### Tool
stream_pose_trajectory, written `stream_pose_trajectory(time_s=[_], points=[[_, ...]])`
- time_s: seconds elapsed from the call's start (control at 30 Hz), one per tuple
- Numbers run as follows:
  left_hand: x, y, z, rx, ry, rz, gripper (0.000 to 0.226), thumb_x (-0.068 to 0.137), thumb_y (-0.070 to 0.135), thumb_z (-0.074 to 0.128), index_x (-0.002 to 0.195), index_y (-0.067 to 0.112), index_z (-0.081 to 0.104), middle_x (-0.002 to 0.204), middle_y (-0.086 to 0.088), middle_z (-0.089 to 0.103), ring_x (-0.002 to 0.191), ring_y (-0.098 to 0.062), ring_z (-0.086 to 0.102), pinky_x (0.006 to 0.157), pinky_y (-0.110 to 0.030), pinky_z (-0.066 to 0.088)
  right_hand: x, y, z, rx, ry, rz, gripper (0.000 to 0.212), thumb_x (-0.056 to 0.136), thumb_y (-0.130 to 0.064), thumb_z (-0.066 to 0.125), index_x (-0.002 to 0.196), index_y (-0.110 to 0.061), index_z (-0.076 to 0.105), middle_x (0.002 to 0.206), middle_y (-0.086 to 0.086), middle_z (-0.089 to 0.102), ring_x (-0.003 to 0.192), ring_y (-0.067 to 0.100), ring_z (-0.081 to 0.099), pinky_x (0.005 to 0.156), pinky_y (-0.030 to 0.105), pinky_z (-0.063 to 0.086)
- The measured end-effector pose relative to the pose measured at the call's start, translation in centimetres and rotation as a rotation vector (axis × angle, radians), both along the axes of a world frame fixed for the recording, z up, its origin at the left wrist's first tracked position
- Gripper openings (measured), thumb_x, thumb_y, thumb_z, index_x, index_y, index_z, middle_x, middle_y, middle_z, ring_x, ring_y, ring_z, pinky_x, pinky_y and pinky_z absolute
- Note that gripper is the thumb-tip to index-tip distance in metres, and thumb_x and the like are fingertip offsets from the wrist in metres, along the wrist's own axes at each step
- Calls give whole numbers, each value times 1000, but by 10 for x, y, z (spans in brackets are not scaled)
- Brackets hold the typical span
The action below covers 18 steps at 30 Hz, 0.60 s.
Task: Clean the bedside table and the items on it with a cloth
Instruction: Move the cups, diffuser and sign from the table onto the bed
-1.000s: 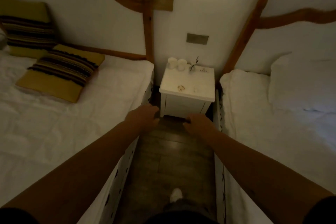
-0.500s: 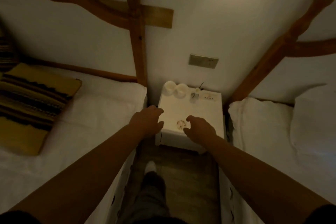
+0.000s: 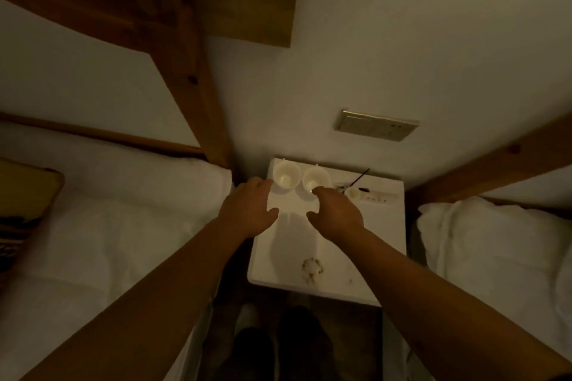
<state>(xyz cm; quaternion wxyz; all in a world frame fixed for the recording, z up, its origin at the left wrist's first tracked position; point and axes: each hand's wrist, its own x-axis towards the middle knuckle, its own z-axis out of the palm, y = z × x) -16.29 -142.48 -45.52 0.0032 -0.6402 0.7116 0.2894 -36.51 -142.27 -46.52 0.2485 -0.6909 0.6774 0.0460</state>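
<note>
At the far left a yellow striped cushion (image 3: 21, 226) lies on the left bed (image 3: 117, 226), cut off by the frame edge. Just beside that bed the left hand (image 3: 249, 210) hovers over the left rear corner of the white bedside tabletop (image 3: 383, 241), fingers spread and loose, holding nothing, its fingertips close to the left cup (image 3: 286, 179). The right cup (image 3: 315, 180) stands beside it, the two nearly touching, both upright against the wall. The right hand (image 3: 335, 210) is likewise unclenched and empty, its fingertips at the near rim of the right cup; whether they touch it cannot be told. The step looks like lifting both cups off so the surface can be wiped. To do that well, each hand should close around a cup's body rather than pinch its thin rim, and raise it straight up so the neighbour is not knocked. In front, near the tabletop's near edge, sits a crumbly stain (image 3: 312, 267), the obvious spot to scrub. Further right, at the back, a pale power strip (image 3: 374, 198) with a dark thin stick (image 3: 360, 178) over it is too dim to read clearly. No cloth is visible anywhere. The right bed (image 3: 495, 250) runs out of frame, and the table's drawers are hidden below its top.
</note>
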Motion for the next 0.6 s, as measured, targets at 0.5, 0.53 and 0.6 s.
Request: stream_pose_trajectory(time_s=[0.5,0.53,0.6], points=[[-61,-99,-173,50,-150,-119,97,80,51,66,149,37,-1,159,-5,-11,142,-40,6,99,-55,40,1,-114,-161,133,224,41,79,75,-22,74,136,-34,24,147,9,19,120,40,36,79,51,48],[-62,-99,-177,18,-148,-102,95,81,49,66,149,37,1,158,-5,-6,141,-40,12,98,-53,42,0,-115,-165,85,221,57,73,75,-18,73,131,-34,28,143,8,24,115,38,39,73,48,50],[-64,-104,-183,-50,-148,-78,90,81,44,68,148,35,8,155,-7,6,134,-39,27,94,-49,46,-5,-114,-172,10,227,99,70,74,-16,74,127,-33,31,140,9,27,113,38,40,71,46,51]])
